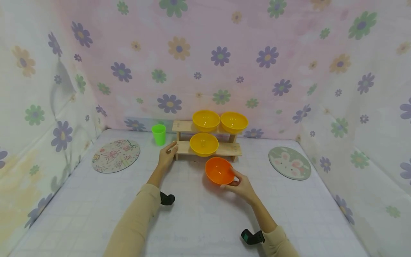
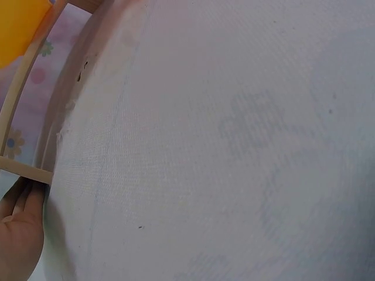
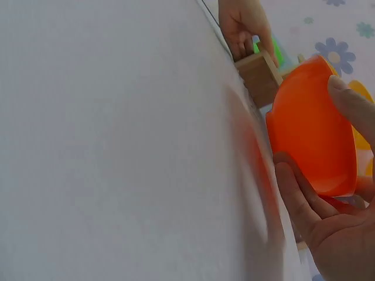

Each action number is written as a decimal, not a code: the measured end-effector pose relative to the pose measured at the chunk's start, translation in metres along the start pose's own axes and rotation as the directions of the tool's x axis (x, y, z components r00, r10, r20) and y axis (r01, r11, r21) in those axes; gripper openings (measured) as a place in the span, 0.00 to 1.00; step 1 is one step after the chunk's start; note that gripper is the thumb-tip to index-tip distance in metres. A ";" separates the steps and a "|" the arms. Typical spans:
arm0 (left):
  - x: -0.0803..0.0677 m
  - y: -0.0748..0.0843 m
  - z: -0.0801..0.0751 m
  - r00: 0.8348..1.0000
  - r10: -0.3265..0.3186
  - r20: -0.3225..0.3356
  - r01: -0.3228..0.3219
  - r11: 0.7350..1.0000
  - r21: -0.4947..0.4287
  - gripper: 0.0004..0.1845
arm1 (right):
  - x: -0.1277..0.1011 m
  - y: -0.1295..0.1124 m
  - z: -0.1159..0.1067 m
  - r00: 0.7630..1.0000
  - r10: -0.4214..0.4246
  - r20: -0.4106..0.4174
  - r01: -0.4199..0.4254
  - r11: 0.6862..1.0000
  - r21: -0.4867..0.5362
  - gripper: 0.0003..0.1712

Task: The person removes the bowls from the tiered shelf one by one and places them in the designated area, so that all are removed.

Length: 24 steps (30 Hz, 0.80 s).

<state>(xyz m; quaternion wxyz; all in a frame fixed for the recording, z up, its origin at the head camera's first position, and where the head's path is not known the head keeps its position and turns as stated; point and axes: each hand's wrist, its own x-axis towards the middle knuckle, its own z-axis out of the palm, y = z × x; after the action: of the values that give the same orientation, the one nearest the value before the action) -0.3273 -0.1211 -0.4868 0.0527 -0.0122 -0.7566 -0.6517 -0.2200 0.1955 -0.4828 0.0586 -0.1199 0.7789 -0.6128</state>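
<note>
My right hand [image 1: 241, 187] grips an orange bowl [image 1: 219, 171] by its right side, fingers beneath and thumb near the rim. The bowl is tilted and held above the table, in front of a two-step wooden stand [image 1: 229, 149]; in the right wrist view the orange bowl [image 3: 313, 132] shows its outer wall. At the stand's left end, my left hand [image 1: 166, 157] touches the lower shelf with fairly straight fingers. On the lower shelf sits one yellow bowl [image 1: 204, 144]. Two more yellow bowls, one left [image 1: 206, 121] and one right [image 1: 234, 122], stand on the upper shelf.
A green cup [image 1: 159, 135] stands left of the stand. One round patterned mat [image 1: 116, 156] lies at the far left, and an oval rabbit mat [image 1: 289, 163] at the right. Flowered cloth walls [image 1: 199, 64] enclose the white table [image 1: 199, 221] at the back and sides.
</note>
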 end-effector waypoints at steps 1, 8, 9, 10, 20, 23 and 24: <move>0.000 0.000 0.000 1.000 -0.003 -0.003 0.003 1.000 -0.004 0.23 | 0.001 0.000 0.003 1.000 0.002 0.007 -0.002 1.000 0.003 0.48; -0.001 -0.001 0.000 1.000 -0.018 0.015 0.018 1.000 -0.011 0.23 | 0.006 -0.002 0.021 0.996 -0.021 0.082 0.016 0.998 0.061 0.50; -0.001 -0.001 0.000 1.000 -0.021 0.015 0.021 1.000 -0.010 0.23 | 0.006 -0.006 0.023 0.996 -0.020 0.092 0.014 0.998 0.067 0.50; -0.001 -0.001 0.000 1.000 -0.022 0.018 0.022 1.000 -0.006 0.23 | 0.006 -0.011 0.026 0.995 -0.016 0.102 0.009 0.998 0.066 0.50; 0.000 -0.001 0.000 1.000 -0.015 0.000 0.015 1.000 -0.021 0.23 | 0.010 -0.034 0.046 0.989 -0.019 0.149 0.017 1.000 0.010 0.49; 0.001 -0.004 0.000 1.000 0.004 -0.006 -0.005 1.000 -0.028 0.22 | 0.012 -0.035 0.049 0.986 -0.035 0.163 0.035 0.999 0.005 0.48; 0.002 -0.004 0.000 1.000 0.010 -0.009 -0.011 1.000 -0.029 0.22 | 0.013 -0.035 0.049 0.985 -0.040 0.168 0.039 0.999 0.006 0.48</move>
<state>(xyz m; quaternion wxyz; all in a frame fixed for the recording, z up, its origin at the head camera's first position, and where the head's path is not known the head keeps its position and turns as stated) -0.3297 -0.1222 -0.4906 0.0594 -0.0139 -0.7466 -0.6625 -0.2170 0.1379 -0.4600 0.1123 -0.1865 0.7679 -0.6025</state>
